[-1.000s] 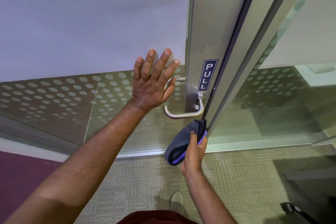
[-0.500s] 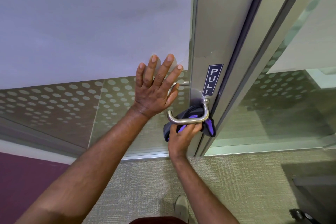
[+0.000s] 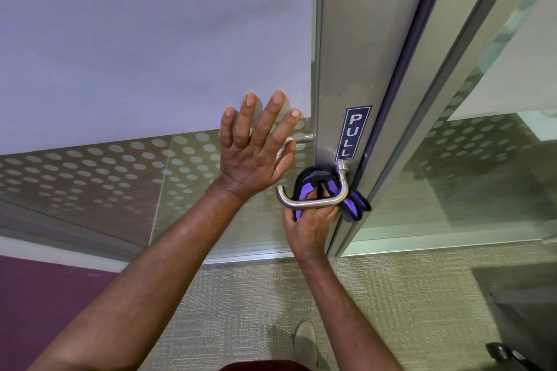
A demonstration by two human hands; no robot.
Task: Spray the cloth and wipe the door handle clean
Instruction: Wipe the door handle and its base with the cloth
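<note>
Right hand [image 3: 310, 227] presses cloth [image 3: 313, 187] behind door handle [image 3: 313, 202].

Cloth [image 3: 351, 205]: purple, dark grey edging. Handle [image 3: 310, 203]: brushed silver. Sign [image 3: 353, 132]: navy, white "PULL". Glass [image 3: 120, 166]: grey dot pattern. Carpet [image 3: 256, 304]: olive-beige weave; maroon [image 3: 45, 289] at left.

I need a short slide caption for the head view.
Right hand wipes steel lever door handle with purple-grey cloth; left hand flat on glass.

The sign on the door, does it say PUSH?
No, the blue sign on the metal door frame reads PULL in white letters, just above the door handle.
</note>
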